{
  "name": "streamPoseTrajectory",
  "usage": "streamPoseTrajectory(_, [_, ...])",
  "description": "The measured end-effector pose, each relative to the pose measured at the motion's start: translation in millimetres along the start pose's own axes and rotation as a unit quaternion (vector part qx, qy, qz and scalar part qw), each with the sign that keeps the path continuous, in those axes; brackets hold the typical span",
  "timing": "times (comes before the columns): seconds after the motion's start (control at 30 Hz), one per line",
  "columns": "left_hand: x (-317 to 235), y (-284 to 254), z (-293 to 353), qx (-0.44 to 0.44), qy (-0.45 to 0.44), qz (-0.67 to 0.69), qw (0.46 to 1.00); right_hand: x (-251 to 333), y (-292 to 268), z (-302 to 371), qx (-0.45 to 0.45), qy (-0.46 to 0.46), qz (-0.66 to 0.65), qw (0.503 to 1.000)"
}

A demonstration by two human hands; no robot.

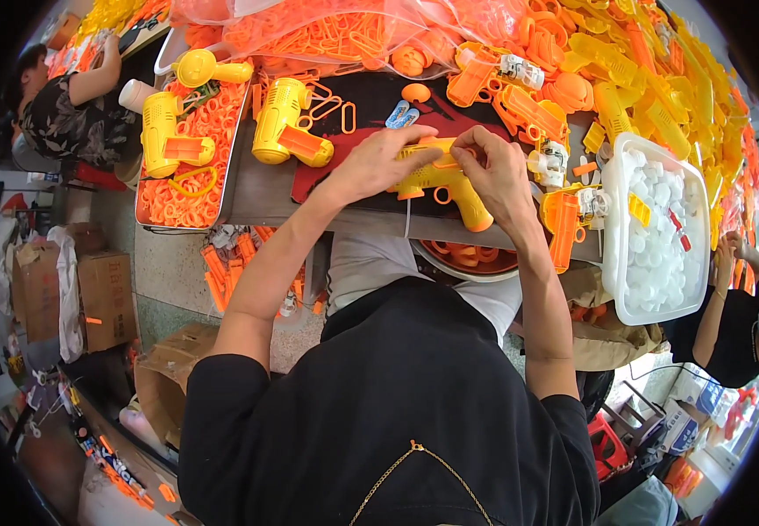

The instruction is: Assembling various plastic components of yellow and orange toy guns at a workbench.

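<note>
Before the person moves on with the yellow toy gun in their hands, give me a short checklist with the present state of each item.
1. Left hand grips the yellow toy gun: ok.
2. Right hand pinches the gun's top: ok.
3. Gun sits over the dark mat, not past the table edge: ok.
4. Small part seated under the right fingers: cannot tell, fingers cover it.
5. White bin of white pieces beside the right hand: ok.
6. Finished yellow guns lie apart from the hands: ok.
</note>
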State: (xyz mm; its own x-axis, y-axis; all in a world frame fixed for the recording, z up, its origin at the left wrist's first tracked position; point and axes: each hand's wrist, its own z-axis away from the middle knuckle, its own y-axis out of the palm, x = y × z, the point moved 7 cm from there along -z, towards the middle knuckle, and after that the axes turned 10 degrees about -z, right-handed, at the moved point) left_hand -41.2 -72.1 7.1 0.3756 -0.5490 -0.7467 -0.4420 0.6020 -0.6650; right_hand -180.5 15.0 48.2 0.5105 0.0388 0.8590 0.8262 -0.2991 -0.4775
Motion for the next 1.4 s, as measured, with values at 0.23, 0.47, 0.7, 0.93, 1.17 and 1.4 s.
streamPoseTrajectory(0.23, [1.1, -6.2, 5.2, 0.021, -0.041, -0.007, 0.999, -1.9, 0.2, -2.5, -0.071, -0.098, 0.073, 0.99])
streamPoseTrajectory(0.47, [16.7, -35.5, 42.2, 0.021, -0.064, -0.008, 0.998, -50.8, 36.4, -76.2, 0.023, 0.047, 0.078, 0.996])
streamPoseTrajectory(0.7, [17.8, -39.2, 52.4, -0.02, -0.063, -0.023, 0.998, -72.2, 56.5, -89.6, 0.045, 0.056, 0.064, 0.995])
streamPoseTrajectory(0.93, [9.6, -25.3, 23.7, -0.043, -0.063, -0.031, 0.997, -38.7, -7.1, -46.3, -0.059, 0.025, -0.164, 0.984])
streamPoseTrajectory(1.17, [-28.9, -24.5, 18.7, -0.173, 0.136, -0.133, 0.967, -27.3, -47.2, 17.2, -0.135, 0.092, -0.211, 0.964])
streamPoseTrajectory(1.4, [-22.7, -20.0, 19.9, -0.184, 0.141, -0.068, 0.97, -36.0, -36.9, 24.6, -0.113, 0.07, -0.181, 0.975])
